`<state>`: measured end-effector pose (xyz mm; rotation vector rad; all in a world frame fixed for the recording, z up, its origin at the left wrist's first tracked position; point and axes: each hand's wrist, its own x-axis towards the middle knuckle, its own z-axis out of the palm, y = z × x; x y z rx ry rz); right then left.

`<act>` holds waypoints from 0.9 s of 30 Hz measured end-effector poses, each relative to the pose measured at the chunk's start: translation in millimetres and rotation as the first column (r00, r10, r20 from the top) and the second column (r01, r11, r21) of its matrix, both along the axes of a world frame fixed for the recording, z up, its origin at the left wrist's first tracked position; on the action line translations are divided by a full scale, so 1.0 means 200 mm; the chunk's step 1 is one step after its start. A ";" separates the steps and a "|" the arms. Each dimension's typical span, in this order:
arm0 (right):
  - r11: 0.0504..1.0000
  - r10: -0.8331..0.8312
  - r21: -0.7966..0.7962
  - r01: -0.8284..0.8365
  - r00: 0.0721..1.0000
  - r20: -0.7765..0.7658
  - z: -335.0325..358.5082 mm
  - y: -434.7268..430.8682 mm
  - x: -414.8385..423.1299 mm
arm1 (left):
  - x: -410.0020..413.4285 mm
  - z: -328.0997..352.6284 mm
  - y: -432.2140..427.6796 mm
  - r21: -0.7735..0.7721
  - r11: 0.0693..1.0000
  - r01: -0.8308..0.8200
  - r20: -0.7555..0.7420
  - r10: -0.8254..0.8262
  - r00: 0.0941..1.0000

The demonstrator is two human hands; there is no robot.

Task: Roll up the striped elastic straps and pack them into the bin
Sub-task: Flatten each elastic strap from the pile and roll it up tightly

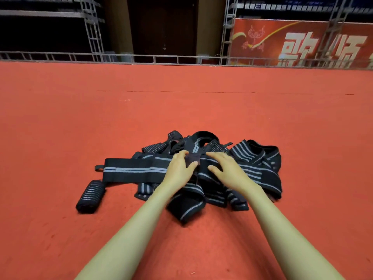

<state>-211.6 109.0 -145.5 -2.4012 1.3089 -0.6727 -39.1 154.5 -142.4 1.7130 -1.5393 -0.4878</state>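
A tangled pile of black elastic straps with grey stripes [256, 160] lies on the red carpet in front of me. One strap [131, 169] stretches flat out of the pile to the left. My left hand [178, 168] pinches the dark end of that strap at the pile's middle. My right hand [228, 170] rests on the pile just to the right, fingers spread and pressing down on a strap. A single rolled-up strap [90, 197] lies apart at the lower left. No bin is in view.
Red carpet [181, 102] covers the floor all around the pile. A low metal truss rail [121, 57] runs along the far edge, with a red banner [292, 43] behind it at the right.
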 end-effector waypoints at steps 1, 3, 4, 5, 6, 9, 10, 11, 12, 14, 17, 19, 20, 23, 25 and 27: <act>1.000 0.021 0.002 -0.021 0.999 -0.029 -0.02 -0.01 0.01 | 0.00 -0.01 -0.03 0.050 0.999 -0.006 -0.007 0.006 1.000; 0.999 0.043 0.020 -0.042 0.998 -0.050 -0.08 -0.02 0.03 | -0.01 -0.02 -0.09 0.124 0.992 -0.008 -0.067 0.016 0.998; 0.999 0.040 0.029 -0.038 0.998 -0.047 -0.10 -0.03 0.04 | -0.02 -0.03 -0.11 0.127 0.992 -0.024 -0.117 0.039 0.992; 0.999 0.033 0.030 -0.032 0.999 -0.043 -0.13 -0.03 0.04 | -0.02 -0.03 -0.13 0.101 0.993 -0.056 -0.172 0.073 0.982; 0.999 0.023 0.033 -0.022 0.999 -0.039 -0.15 -0.03 0.03 | -0.02 -0.04 -0.14 0.056 0.994 -0.093 -0.222 0.104 0.970; 0.999 0.000 0.032 0.002 0.999 -0.036 -0.21 -0.04 0.03 | -0.03 -0.03 -0.15 -0.062 0.988 -0.142 -0.350 0.111 0.930; 0.999 -0.011 0.040 0.013 0.999 -0.038 -0.23 -0.04 0.03 | -0.03 -0.03 -0.14 -0.088 0.987 -0.135 -0.378 0.092 0.921; 0.999 -0.019 0.043 0.021 0.999 -0.040 -0.24 -0.04 0.03 | -0.03 -0.03 -0.14 -0.109 0.986 -0.128 -0.400 0.074 0.914; 0.999 -0.025 0.047 0.026 0.999 -0.041 -0.25 -0.04 0.03 | -0.03 -0.03 -0.13 -0.122 0.984 -0.126 -0.426 0.063 0.903; 0.998 -0.031 0.049 0.033 0.999 -0.035 -0.26 -0.04 0.04 | 0.00 -0.03 -0.11 -0.118 0.983 -0.139 -0.504 0.061 0.861; 0.998 -0.033 0.056 0.034 0.999 -0.015 -0.26 -0.02 0.04 | 0.07 -0.04 -0.07 -0.098 0.980 -0.175 -0.565 0.090 0.820; 0.996 -0.055 0.064 0.055 0.998 0.007 -0.25 -0.01 0.03 | 0.13 -0.05 -0.05 -0.086 0.975 -0.203 -0.548 0.124 0.827; 0.994 -0.085 0.075 0.083 0.996 0.024 -0.24 0.00 0.03 | 0.16 -0.05 -0.04 -0.081 0.973 -0.216 -0.536 0.140 0.833; 0.981 -0.169 0.112 0.158 0.981 0.098 -0.18 0.00 0.01 | 0.21 -0.07 -0.01 -0.054 0.977 -0.208 -0.467 0.159 0.870; 0.987 -0.148 0.083 0.137 0.976 0.158 -0.13 0.01 0.00 | 0.22 -0.09 0.00 -0.032 0.980 -0.196 -0.416 0.165 0.894; 0.992 -0.122 0.012 0.122 0.976 0.179 -0.09 0.02 -0.03 | 0.22 -0.09 0.01 -0.038 0.981 -0.193 -0.425 0.158 0.891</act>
